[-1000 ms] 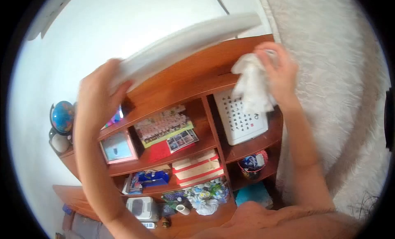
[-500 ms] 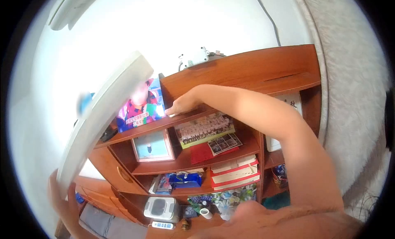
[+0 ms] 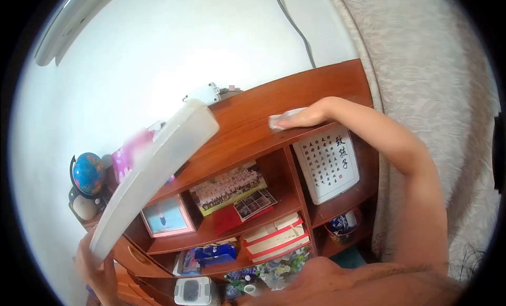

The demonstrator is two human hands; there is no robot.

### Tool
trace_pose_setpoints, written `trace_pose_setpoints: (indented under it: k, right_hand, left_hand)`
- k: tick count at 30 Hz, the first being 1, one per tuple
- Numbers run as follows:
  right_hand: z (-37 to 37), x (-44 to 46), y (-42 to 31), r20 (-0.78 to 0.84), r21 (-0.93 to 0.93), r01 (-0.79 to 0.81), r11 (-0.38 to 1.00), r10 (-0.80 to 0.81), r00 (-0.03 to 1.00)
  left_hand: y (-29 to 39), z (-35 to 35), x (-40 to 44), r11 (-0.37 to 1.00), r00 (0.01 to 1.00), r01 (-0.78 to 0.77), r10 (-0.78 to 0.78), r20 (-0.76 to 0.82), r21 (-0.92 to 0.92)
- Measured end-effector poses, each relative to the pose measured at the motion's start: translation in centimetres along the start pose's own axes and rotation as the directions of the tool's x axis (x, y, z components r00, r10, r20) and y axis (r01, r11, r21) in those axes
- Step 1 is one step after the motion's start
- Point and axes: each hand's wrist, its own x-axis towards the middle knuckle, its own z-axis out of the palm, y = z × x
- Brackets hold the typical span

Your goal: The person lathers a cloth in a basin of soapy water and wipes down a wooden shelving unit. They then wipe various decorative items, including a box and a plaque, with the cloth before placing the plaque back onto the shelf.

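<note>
My right hand [image 3: 312,115] reaches across to the upper ledge of the brown wooden cabinet [image 3: 237,121]. Its fingers press a crumpled white cloth [image 3: 276,121] against the wood. At the lower left, my left hand [image 3: 95,269] grips the bottom end of a long, whitish, slightly see-through plastic piece [image 3: 153,169]. That piece slants up in front of the cabinet's left side; its exact kind I cannot make out. Behind it, a pink and purple picture [image 3: 122,161] is partly covered.
A globe [image 3: 88,173] stands at the ledge's left end. A white box [image 3: 203,94] with a cable sits behind the top. Shelves below hold a pink-framed photo [image 3: 167,216], a group photo [image 3: 229,187], red-edged papers [image 3: 276,237] and a lettered plaque [image 3: 328,164]. A curtain [image 3: 427,95] hangs right.
My right hand has moved right along the ledge, away from the picture, and the white cloth now shows clearly. My view has shifted right. The left hand keeps its hold on the plastic piece.
</note>
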Motion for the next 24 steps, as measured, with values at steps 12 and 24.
trace_pose_setpoints:
  k: [12,24]
  right_hand:
    - [2.0,4.9,-8.7,0.121,-0.073,0.244,0.967,-0.234,0.965]
    - [6.0,-1.4,-2.5,-0.484,-0.401,0.216,0.89,-0.406,0.775]
  left_hand:
    - [0.0,5.0,2.6,0.986,0.988,-0.15,0.147,-0.047,-0.074]
    - [-1.4,7.8,3.9,0.985,0.991,0.127,-0.131,-0.029,-0.113]
